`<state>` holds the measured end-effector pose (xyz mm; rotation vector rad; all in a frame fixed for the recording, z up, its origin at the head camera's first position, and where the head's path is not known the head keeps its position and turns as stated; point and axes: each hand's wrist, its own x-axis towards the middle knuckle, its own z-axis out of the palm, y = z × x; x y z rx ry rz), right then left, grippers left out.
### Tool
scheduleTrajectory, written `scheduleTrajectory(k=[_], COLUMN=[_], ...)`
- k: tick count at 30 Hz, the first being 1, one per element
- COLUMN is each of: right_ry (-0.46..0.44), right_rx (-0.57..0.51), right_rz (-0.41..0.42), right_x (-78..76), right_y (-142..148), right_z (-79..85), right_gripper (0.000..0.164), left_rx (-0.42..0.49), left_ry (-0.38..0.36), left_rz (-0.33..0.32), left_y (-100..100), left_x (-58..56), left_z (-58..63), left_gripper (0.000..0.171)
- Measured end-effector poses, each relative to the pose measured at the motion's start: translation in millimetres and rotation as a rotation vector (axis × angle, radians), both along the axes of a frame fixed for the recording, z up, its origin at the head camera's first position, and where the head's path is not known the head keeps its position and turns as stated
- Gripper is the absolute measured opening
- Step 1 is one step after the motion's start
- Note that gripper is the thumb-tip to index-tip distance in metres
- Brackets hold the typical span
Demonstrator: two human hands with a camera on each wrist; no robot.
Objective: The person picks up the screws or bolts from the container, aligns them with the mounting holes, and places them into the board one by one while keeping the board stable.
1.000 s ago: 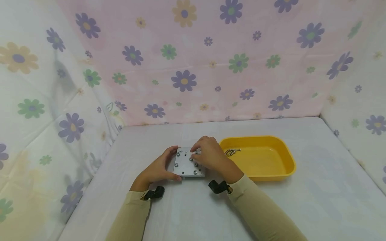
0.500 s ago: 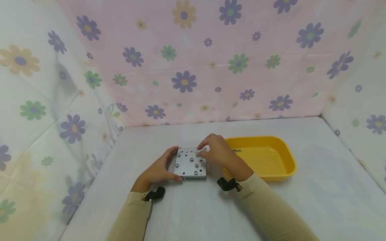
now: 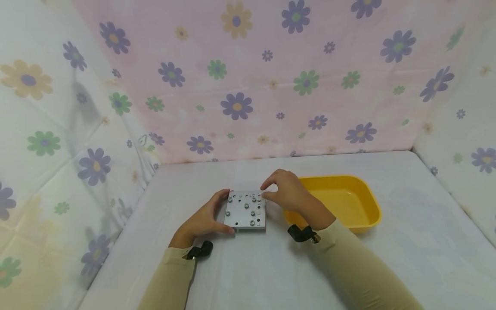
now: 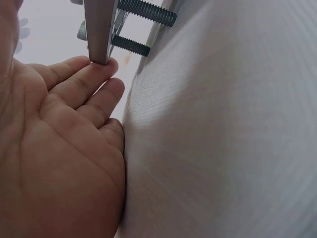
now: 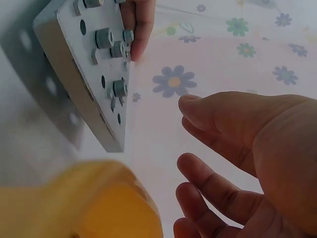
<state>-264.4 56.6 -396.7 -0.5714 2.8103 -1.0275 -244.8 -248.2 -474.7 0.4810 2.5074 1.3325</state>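
Note:
A square silver metal plate (image 3: 241, 216) with holes stands on the white table, several socket-head screws (image 3: 246, 206) set in its top. Their threaded shanks (image 4: 148, 12) stick out below it in the left wrist view. My left hand (image 3: 205, 219) holds the plate at its left side, thumb by the front edge and fingers by the back corner. Just off the back right corner hovers my right hand (image 3: 290, 191), thumb and fingers parted. The right wrist view shows that right hand (image 5: 237, 158) with nothing between its fingertips, apart from the plate (image 5: 89, 69).
A yellow tray (image 3: 350, 229) stands to the right of the plate, partly behind my right hand and forearm. Flowered cloth walls (image 3: 236, 142) enclose the table at the back and sides. White cloth (image 3: 248, 267) covers the table.
My right hand has drawn back to the right from over the plate, baring the screw near the back right corner. It now hides the loose screws in the tray. The left hand stays put.

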Motion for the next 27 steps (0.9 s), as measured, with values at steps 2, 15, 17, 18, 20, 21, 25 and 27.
scheduleTrajectory(k=[2, 15, 17, 18, 20, 21, 25, 27], right_ry=[0.002, -0.046, -0.048, -0.046, -0.047, -0.049, -0.054, -0.055], right_rx=[-0.006, 0.031, 0.033, 0.033, 0.028, 0.025, 0.014, 0.012], right_rz=[0.001, -0.055, -0.061, -0.063, -0.065, -0.066, -0.061, -0.060], right_x=[-0.9, -8.9, -10.0, -10.6, -11.9, -12.4, -13.6, -14.5], right_y=[4, 31, 35, 37, 41, 43, 51, 55], right_z=[1.1, 7.2, 7.0, 6.7, 5.8, 5.7, 5.5, 5.0], right_gripper=[0.017, 0.012, 0.013, 0.013, 0.013, 0.014, 0.015, 0.015], left_rx=[0.000, -0.003, 0.002, 0.003, 0.003, 0.002, -0.009, -0.010], left_ry=[0.002, 0.010, 0.008, 0.007, 0.004, 0.003, 0.002, 0.002], left_rz=[0.003, 0.004, 0.003, 0.002, 0.004, 0.004, 0.008, 0.008], left_y=[0, 1, 1, 1, 1, 1, 1, 1], left_x=[0.7, 0.2, 0.1, 0.1, 0.5, 0.9, 2.1, 2.4], left_z=[-0.4, -1.1, -1.3, -1.2, -1.0, -0.8, 0.0, 0.5], left_gripper=[0.134, 0.133, 0.134, 0.134, 0.134, 0.134, 0.132, 0.132])
